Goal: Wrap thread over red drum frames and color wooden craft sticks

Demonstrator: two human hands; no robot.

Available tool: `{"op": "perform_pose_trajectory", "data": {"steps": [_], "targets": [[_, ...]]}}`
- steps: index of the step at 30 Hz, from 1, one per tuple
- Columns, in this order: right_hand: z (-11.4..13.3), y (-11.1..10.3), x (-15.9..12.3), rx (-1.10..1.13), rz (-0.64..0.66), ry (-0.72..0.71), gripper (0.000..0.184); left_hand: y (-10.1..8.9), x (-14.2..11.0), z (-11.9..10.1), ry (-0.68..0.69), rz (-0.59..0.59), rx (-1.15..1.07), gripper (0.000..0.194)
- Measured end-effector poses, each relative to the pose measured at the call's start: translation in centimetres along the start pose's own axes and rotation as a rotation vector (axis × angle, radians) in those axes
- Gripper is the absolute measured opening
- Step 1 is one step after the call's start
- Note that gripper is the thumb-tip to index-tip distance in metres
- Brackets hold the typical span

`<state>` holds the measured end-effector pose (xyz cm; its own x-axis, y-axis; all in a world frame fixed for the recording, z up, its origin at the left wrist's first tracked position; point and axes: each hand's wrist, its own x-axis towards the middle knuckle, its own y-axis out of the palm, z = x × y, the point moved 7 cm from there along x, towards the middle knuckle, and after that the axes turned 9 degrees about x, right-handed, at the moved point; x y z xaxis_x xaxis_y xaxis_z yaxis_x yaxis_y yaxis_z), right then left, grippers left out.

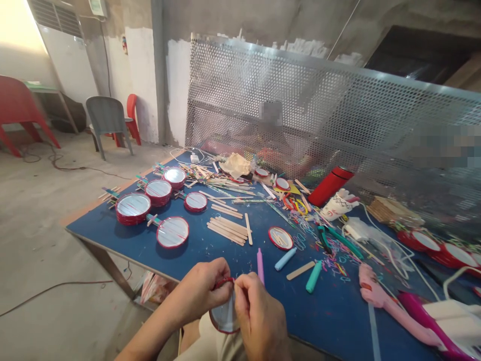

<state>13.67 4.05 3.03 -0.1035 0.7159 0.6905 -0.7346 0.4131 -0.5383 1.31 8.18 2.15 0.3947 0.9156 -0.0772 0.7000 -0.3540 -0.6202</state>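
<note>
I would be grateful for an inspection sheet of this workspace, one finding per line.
Surface: blue table, crowded towards the far side and right; small scraps lie on it.
Job's things: red-rimmed disc in the hands; stacked discs at left; loose sticks mid-table.
Clutter: coloured bands, bottle, filled cup, three coloured tubes.
Hands: left and right both pinch the disc's rim area.
Cables: white cable on the table's right; thin dark cable across the floor.
Surroundings: perforated panel behind the table; grey chair and red chairs beyond, at left.
</note>
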Motion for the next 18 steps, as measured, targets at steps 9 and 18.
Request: {"op": "perform_pose_trajectory", "data": {"steps": [9,18], "targets": [[-0.1,-1.2,-2.1,0.053,-0.034,0.102,0.034,0.1,-0.5,0.2,-0.068,-0.08,-0.049,0.01],[-2.1,-2.1,-4.5,0.294,-0.074,0.529,0.041,-0.2,-0.2,0.6,-0.079,-0.146,-0.103,0.012]]}}
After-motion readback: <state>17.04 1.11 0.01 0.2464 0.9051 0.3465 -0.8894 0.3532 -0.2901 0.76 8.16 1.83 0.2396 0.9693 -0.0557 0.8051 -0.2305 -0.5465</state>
